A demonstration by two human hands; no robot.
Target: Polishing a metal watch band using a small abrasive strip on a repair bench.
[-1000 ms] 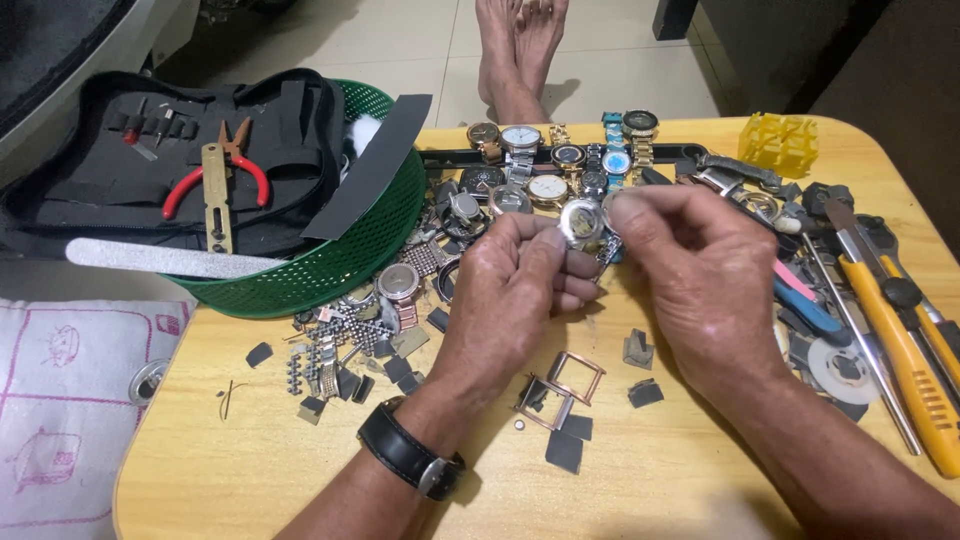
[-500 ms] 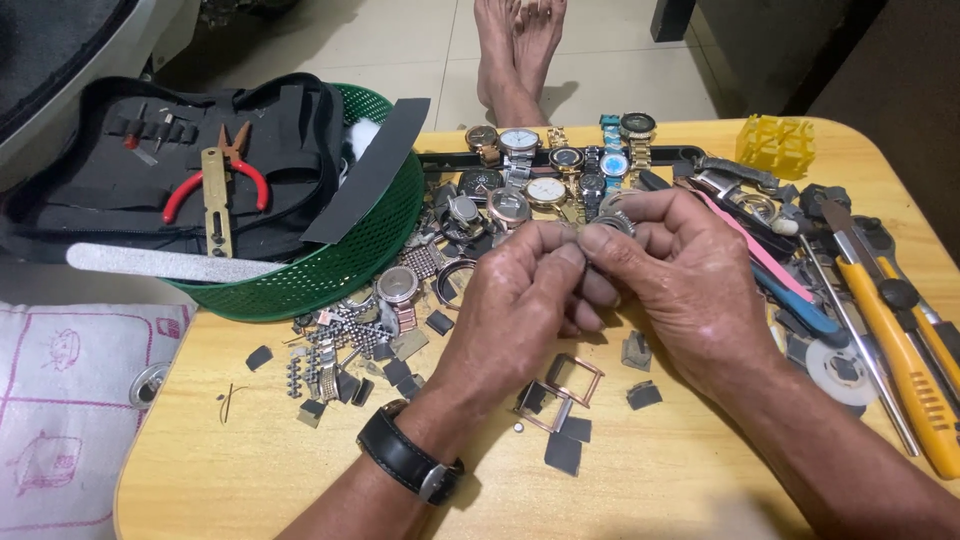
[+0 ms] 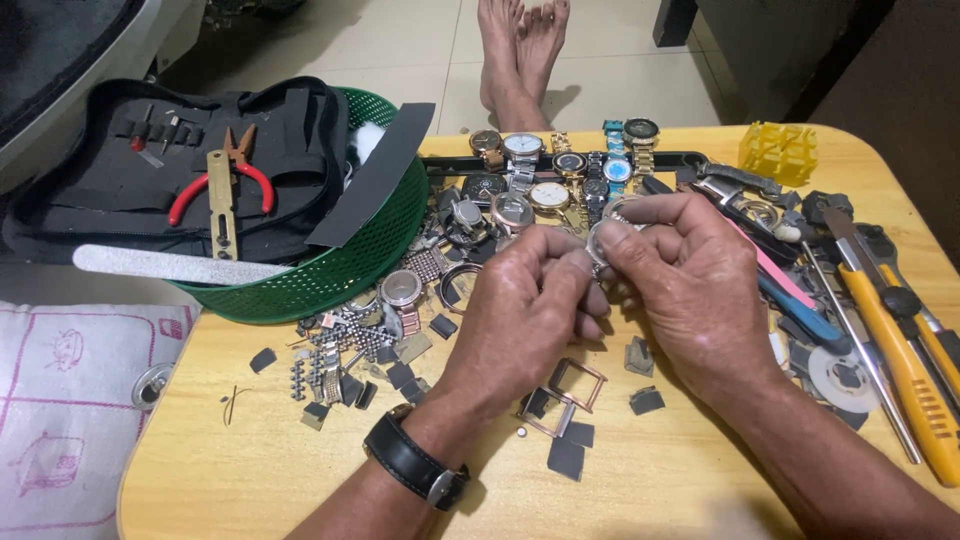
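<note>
Light wooden table [image 3: 250, 480] with rounded corners. On it, far left: green mesh basket [image 3: 340, 270]. Far centre: a row of wristwatches [image 3: 560, 165]. Centre left: scattered watch cases, band links and dark scraps [image 3: 345, 365]. Near centre: square copper-coloured frame [image 3: 578, 385]. Far right: yellow plastic block [image 3: 777, 152]. Right edge: yellow-handled tools [image 3: 905, 360].

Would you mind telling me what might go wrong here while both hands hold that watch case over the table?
1. The watch case is pinched only at fingertips of the left hand and right hand; a slip could drop it among the loose parts below.
2. Any small piece falling out could vanish in that clutter.
3. The yellow knife lies near the right forearm and might be knocked.
</note>
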